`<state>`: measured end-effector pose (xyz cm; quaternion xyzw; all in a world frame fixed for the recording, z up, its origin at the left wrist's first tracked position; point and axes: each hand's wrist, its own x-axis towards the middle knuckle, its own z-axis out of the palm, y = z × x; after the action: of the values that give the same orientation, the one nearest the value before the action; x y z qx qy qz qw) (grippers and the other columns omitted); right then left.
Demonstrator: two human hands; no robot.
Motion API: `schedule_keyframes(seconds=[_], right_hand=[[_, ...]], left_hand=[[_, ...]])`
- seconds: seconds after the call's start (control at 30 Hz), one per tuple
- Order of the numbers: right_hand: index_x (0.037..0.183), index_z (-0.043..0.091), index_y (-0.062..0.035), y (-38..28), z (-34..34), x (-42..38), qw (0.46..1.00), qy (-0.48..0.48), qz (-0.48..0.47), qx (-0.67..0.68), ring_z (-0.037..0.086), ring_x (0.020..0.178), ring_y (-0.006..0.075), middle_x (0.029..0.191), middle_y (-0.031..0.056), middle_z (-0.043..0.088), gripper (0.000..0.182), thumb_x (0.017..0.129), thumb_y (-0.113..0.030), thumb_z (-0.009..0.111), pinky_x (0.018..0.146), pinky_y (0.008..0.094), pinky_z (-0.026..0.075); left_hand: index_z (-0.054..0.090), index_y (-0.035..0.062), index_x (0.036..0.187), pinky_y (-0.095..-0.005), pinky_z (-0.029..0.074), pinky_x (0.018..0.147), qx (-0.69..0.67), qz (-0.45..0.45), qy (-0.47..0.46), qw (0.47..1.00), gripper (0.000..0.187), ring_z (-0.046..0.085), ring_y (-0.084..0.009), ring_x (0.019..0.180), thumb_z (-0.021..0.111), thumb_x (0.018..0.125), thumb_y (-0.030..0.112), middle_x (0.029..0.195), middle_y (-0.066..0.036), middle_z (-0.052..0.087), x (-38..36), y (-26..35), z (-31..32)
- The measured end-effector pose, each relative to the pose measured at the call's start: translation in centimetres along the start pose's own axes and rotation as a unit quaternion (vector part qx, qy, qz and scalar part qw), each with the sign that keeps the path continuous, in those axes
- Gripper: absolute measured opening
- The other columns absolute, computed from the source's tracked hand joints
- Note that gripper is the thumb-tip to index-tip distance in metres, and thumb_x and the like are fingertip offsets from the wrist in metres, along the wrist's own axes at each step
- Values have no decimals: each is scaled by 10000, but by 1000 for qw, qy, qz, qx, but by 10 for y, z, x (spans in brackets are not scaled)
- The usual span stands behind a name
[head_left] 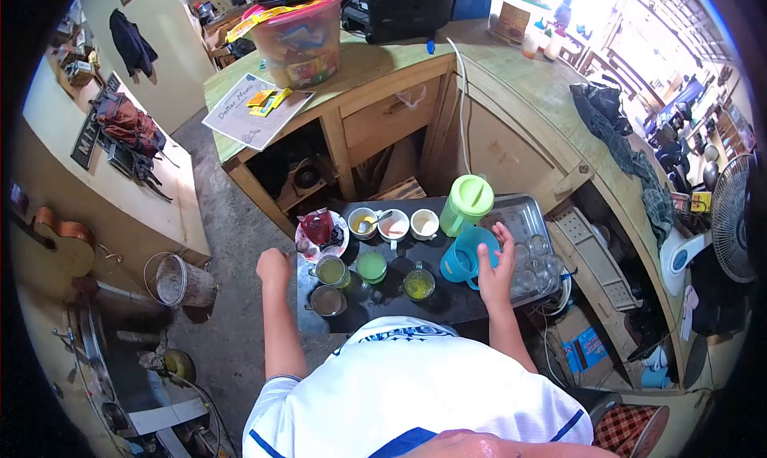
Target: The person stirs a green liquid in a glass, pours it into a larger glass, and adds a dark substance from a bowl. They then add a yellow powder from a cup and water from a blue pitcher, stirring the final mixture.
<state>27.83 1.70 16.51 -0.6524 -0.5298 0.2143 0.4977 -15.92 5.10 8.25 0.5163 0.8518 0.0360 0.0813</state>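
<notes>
My left hand (274,266) is closed beside the left edge of the dark table (383,306); what it holds, if anything, is hidden. My right hand (496,268) has its fingers apart at the right side of a blue pitcher (459,258); whether it touches the pitcher is unclear. Behind it stands a lidded green pitcher (468,198). Three white cups (394,226) form a row at the back, the left one with a spoon. Nearer me are several glass mugs (371,266) with greenish or murky liquid. A plate (341,247) with a red packet (318,227) lies at the left.
A metal tray (523,210) with several upturned glasses (537,262) is at the right. Beyond the table runs a wooden counter (375,59) with a tub (297,43) and a menu sheet (240,111). A bucket (185,281) stands on the floor at the left.
</notes>
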Motion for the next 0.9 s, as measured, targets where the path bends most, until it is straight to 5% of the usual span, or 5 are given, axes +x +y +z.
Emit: schedule_keyframes(seconds=[0.17,0.47,0.7,0.8,0.9], right_hand=[[1356,428,-80,4,8,-5,999,-22,2,25,466,1221,269,1306,143,502,539,898,-275,633,998,431,369],[1334,454,-72,19,-9,-9,1000,6,18,22,485,1194,273,1286,145,516,524,885,-259,650,999,426,376],[1265,528,-73,5,3,-9,999,-5,15,30,527,1140,251,1222,119,570,437,868,-207,653,922,383,434],[1194,589,-84,-22,19,-11,987,-148,-40,40,538,1084,264,1183,103,590,391,821,-170,670,920,396,437],[1197,582,-64,-52,43,-13,941,-211,-259,-50,536,1053,299,1136,122,607,448,770,-136,695,961,406,416]], left_hand=[[631,26,767,-444,551,640,31,39,148,988,168,679,-347,786,546,862,135,796,-185,674,-11,13,1],[579,18,844,-468,525,621,2,66,147,987,120,657,-356,738,519,883,114,795,-177,648,-22,4,31],[565,36,811,-479,474,655,-152,88,289,941,93,613,-374,766,598,852,112,808,-165,635,-55,51,-47],[595,50,808,-441,475,669,-199,223,302,905,62,610,-343,769,649,807,83,789,-135,632,-78,84,-70],[609,74,789,-403,467,677,-218,424,249,843,109,605,-269,730,700,772,133,755,-79,618,-100,119,-77]])
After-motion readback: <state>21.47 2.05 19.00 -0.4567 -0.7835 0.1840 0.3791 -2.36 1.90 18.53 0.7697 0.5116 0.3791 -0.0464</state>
